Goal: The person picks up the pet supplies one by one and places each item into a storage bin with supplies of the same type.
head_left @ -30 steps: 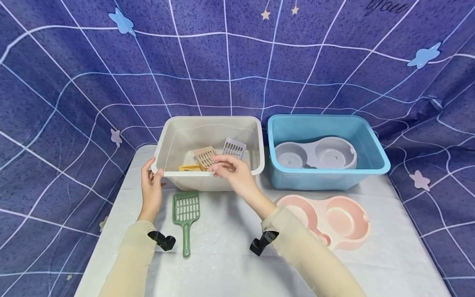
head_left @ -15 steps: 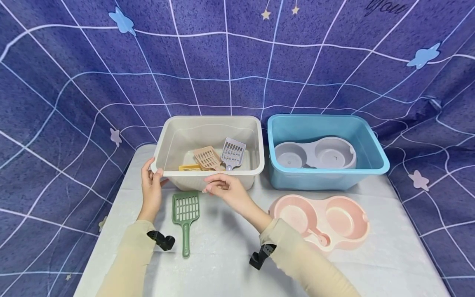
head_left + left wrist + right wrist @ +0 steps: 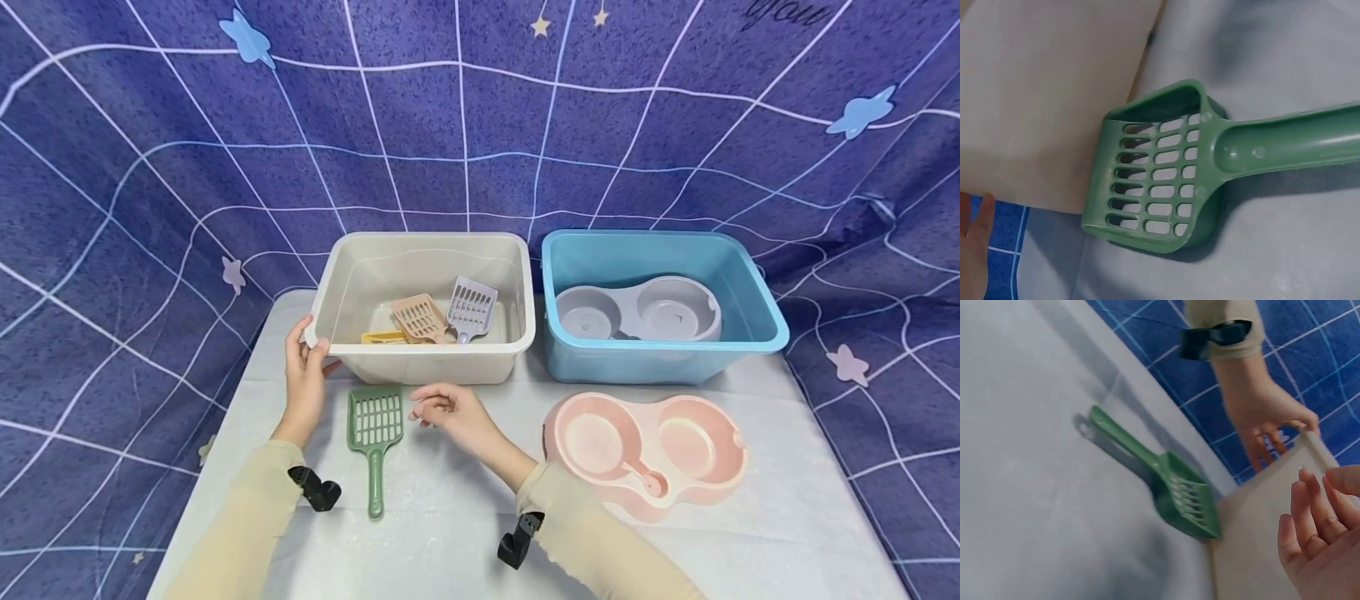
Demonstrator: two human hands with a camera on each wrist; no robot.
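My left hand (image 3: 303,382) grips the front left corner of the beige bin (image 3: 420,350), thumb on the rim. My right hand (image 3: 459,417) hovers over the table right of the green slotted scoop (image 3: 377,421), fingers loosely bent and holding nothing. The green scoop lies flat with its handle toward the front; in the left wrist view the scoop (image 3: 1154,175) has its front edge by the bin's wall. Inside the beige bin are a tan scoop (image 3: 420,317), a lavender scoop (image 3: 472,308) and a yellow piece (image 3: 382,337).
A blue bin (image 3: 667,360) at the right holds a grey double bowl (image 3: 630,308). In front of it a pink double bowl (image 3: 647,442) lies on the white table (image 3: 435,533). A blue patterned cloth (image 3: 420,108) hangs behind and at the sides.
My right hand has come out of the beige bin, over its front rim, and down toward the green scoop. The tan scoop and lavender scoop are now fully uncovered. My left hand stays on the corner.
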